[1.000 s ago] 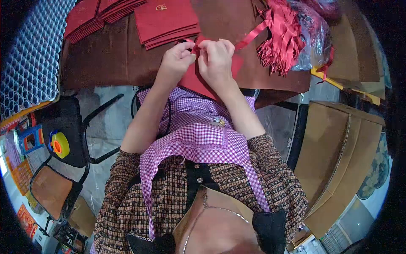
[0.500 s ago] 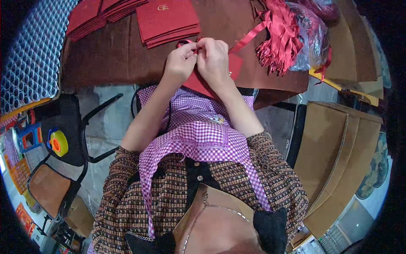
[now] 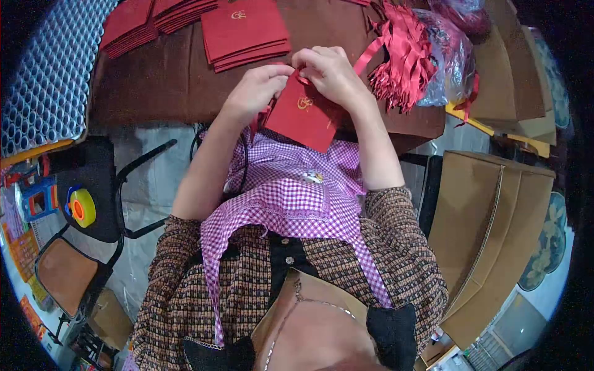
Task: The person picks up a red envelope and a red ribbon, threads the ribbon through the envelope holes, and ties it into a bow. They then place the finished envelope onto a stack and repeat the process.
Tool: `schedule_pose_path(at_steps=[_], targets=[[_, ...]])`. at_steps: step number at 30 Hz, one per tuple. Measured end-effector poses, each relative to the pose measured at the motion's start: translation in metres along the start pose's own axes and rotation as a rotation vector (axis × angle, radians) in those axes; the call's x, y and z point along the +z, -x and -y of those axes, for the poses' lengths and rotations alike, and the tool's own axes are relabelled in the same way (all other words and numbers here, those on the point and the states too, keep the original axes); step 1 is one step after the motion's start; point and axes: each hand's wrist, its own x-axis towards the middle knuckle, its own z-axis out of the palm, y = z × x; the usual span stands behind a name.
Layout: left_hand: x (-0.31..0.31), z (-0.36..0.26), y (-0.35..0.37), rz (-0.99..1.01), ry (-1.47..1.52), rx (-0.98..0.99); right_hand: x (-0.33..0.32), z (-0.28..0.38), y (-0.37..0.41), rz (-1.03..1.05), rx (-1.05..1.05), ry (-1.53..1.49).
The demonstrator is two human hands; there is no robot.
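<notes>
A red card with a gold emblem [image 3: 302, 117] hangs tilted from my hands over the table's front edge and my checked apron. My right hand [image 3: 330, 71] pinches its upper edge, fingers closed. Beside it my left hand [image 3: 258, 89] is closed at the card's upper left corner, with some red ribbon [image 3: 261, 119] showing below the fingers. Exactly what each fingertip grips is too small to tell. Just beyond the hands lies a stack of red cards [image 3: 244, 31] with a gold emblem on top.
More stacked red cards [image 3: 128, 28] lie at the back left. A bundle of red ribbons [image 3: 405, 59] and plastic bags [image 3: 445, 52] are at the back right. A blue-white tray of tubes [image 3: 46, 74] stands left, a cardboard box [image 3: 476, 229] right, a chair [image 3: 68, 272] lower left.
The red card has turned so its gold emblem faces up and shows more fully. My right hand has shifted right, my left hand slightly left, and they are farther apart.
</notes>
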Motion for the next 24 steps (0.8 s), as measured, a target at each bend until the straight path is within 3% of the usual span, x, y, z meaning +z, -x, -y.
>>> schedule_pose_path(at_steps=[3, 6, 8, 11, 15, 17, 18, 20, 24], targets=[[-0.006, 0.005, -0.004, 0.085, 0.193, -0.063, -0.006, -0.001, -0.005, 0.08, -0.02, 0.01], [0.002, 0.004, -0.006, 0.073, 0.057, -0.045, -0.009, 0.001, -0.007, 0.163, -0.033, -0.002], [0.006, 0.013, -0.011, -0.057, -0.283, 0.165, -0.008, -0.001, -0.009, 0.203, -0.05, -0.007], [0.012, 0.007, -0.009, -0.184, -0.522, 0.192, -0.009, 0.0, -0.008, 0.22, -0.063, -0.015], [0.008, 0.017, -0.011, -0.22, -0.515, 0.345, -0.013, -0.001, -0.01, 0.251, -0.057, 0.003], [0.004, 0.012, -0.008, -0.237, 0.006, 0.033, -0.017, 0.0, -0.009, 0.266, -0.059, 0.08], [-0.006, 0.011, -0.008, -0.29, 0.114, 0.015, -0.019, -0.002, -0.007, 0.265, -0.058, 0.08], [-0.018, 0.014, -0.006, -0.369, 0.149, 0.005, -0.024, -0.007, -0.002, 0.303, 0.086, 0.09], [-0.015, 0.01, 0.003, -0.42, 0.098, 0.002, -0.024, -0.008, 0.0, 0.28, 0.074, 0.096]])
